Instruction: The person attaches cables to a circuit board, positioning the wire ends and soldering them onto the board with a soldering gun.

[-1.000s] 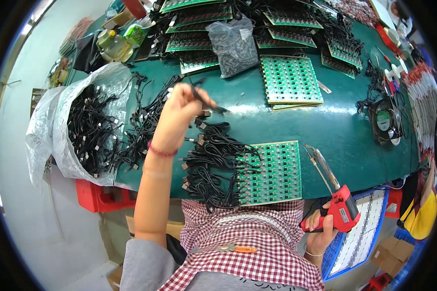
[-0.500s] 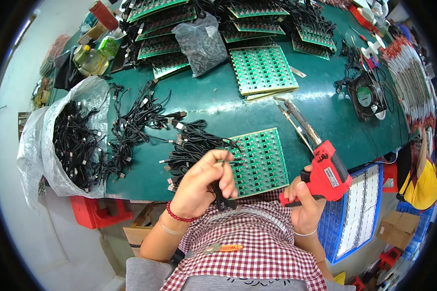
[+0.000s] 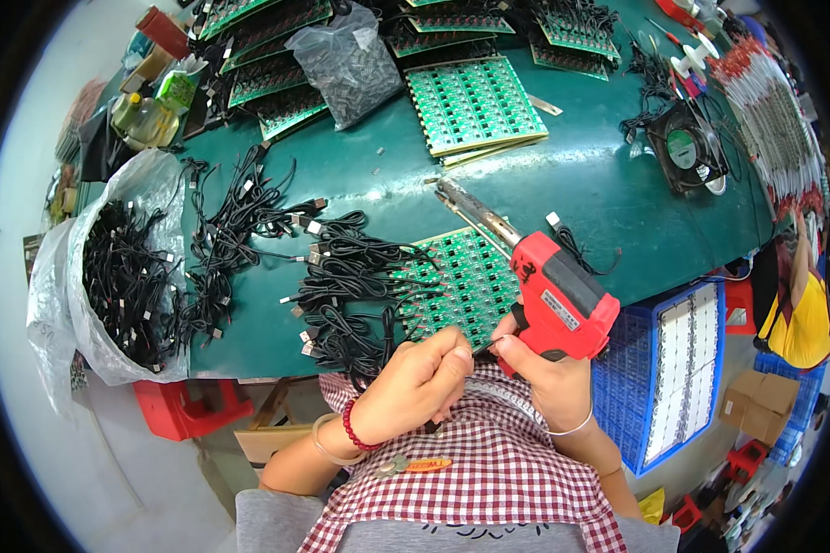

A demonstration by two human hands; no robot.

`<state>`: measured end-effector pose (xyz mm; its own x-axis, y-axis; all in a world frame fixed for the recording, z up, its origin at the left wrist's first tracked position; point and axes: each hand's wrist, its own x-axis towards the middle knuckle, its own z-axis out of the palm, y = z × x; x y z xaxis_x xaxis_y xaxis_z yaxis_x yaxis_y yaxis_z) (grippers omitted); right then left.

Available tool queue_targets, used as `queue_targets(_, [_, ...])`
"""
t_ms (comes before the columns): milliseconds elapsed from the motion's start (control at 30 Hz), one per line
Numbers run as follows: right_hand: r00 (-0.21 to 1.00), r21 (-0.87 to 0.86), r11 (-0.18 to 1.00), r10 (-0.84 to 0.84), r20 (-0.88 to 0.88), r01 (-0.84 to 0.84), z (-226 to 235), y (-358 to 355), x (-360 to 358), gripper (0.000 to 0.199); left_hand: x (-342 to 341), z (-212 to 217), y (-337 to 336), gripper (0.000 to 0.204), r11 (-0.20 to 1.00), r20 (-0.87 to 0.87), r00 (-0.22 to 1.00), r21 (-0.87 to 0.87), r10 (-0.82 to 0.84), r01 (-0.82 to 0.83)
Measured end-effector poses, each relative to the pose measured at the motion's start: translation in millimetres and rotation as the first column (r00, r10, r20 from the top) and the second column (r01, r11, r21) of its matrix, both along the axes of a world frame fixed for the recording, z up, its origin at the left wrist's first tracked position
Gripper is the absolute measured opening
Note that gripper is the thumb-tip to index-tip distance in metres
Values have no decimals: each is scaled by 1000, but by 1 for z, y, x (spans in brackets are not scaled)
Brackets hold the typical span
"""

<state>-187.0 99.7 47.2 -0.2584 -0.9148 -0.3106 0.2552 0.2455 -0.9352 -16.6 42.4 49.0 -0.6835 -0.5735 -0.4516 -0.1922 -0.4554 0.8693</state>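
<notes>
My left hand [image 3: 419,380] is closed beside the near edge of a green circuit board [image 3: 475,267], gripping a black USB cable whose thin end reaches toward my other hand. My right hand [image 3: 555,382] is wrapped round the grip of a red soldering gun [image 3: 563,300]. Its thumb and fingertip also meet at the cable's end. The gun's metal tip points up and away to the left, above the board. Black USB cables [image 3: 341,276] lie along the board's left side, their thin red-and-black wire ends over it. Much of the left hand's cable is hidden.
A plastic bag of black cables [image 3: 134,276] lies at the left, near a loose cable pile [image 3: 249,203]. Farther off are stacked boards [image 3: 478,106] and a grey parts bag [image 3: 346,64]. Right of the gun lie one cable [image 3: 572,244] and a small fan [image 3: 687,147]. A blue crate [image 3: 659,378] stands below.
My hands have come together at the board's near edge. The soldering gun has moved left, its tip now over the board. A cable now shows to its right. The whole view has shifted slightly.
</notes>
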Motion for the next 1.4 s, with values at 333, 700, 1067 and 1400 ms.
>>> queue_targets(333, [978, -37, 999, 22, -209, -30, -5, 4, 5, 15, 1, -9, 1, 12, 593, 310, 949, -776, 60, 216])
queue_targets(700, [985, 11, 999, 54, -163, -53, -2, -1, -4, 13, -19, -10, 9, 9, 588, 114, 950, -805, 290, -83])
queue_targets(1067, [981, 103, 977, 192, -41, -187, -11, -3, -4, 10, -17, -5, 5, 13, 437, 163, 945, -899, 283, 25])
queue_targets(1400, [993, 12, 998, -58, -101, 59, -12, 11, -10, 10, -10, -26, -10, 9, 363, 407, 829, -892, 383, 270])
